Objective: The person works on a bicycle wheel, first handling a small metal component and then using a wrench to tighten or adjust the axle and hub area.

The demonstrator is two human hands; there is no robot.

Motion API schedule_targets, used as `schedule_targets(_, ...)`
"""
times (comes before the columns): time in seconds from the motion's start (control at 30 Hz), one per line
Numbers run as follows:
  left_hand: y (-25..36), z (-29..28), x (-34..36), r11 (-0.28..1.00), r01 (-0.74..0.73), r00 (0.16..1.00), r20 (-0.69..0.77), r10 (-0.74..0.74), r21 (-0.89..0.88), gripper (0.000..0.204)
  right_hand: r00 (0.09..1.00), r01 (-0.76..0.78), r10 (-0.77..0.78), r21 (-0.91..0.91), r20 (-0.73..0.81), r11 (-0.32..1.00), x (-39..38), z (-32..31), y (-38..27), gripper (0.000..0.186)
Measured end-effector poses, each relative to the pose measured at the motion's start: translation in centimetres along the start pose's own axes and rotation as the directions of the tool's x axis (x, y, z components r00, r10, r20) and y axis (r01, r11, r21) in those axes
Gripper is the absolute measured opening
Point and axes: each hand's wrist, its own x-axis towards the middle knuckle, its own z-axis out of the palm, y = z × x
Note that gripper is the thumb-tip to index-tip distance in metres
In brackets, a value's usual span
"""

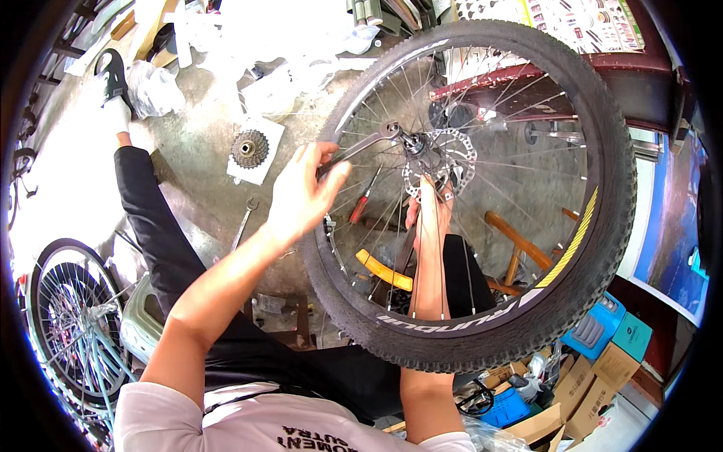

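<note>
In front of me a bicycle wheel (619, 226) with a knobby black tyre stands tilted, its spokes and hub toward me. My left hand (305, 188) grips the handle of a wrench (365, 143), thumb and fingers partly apart around its end. The wrench's head sits at the end of the hub axle (412, 142). My right forearm passes behind the spokes, and my right hand (433, 202) is closed at the hub beside the silver brake disc (468, 154). What its fingers hold is hidden by the hub and spokes.
A sprocket cassette (250, 148) lies on white paper on the floor. Nearby are another wrench (245, 222) and a red-handled screwdriver (361, 207). Another bicycle wheel (71, 316) stands at left. Cardboard boxes (580, 384) and a blue case (595, 328) crowd the lower right.
</note>
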Motion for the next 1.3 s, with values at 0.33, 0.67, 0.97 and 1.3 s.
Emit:
schedule_targets(0.33,7.9,-0.4,-2.6,0.782,-0.622,0.783,0.003,0.622,0.047,0.028,0.957,-0.283,0.273,0.114,0.096,0.952,0.5,-0.7,-0.1,0.031)
schedule_targets(0.67,13.5,2.9,13.2,0.833,-0.537,0.828,0.105,0.55,-0.134,0.049,0.943,-0.33,0.323,0.087,0.084,0.94,0.6,-1.1,0.8,0.035)
schedule_targets(0.97,4.9,5.9,21.1,0.902,0.309,0.938,0.253,-0.236,-0.302,0.057,0.86,-0.347,0.427,-0.293,0.28,0.891,4.1,-5.7,4.1,0.108)
schedule_targets(1.3,0.3,9.8,19.6,0.852,0.366,0.878,-0.163,-0.449,-0.375,0.044,0.842,-0.336,0.435,-0.321,0.319,0.885,4.6,-6.4,4.7,0.104)
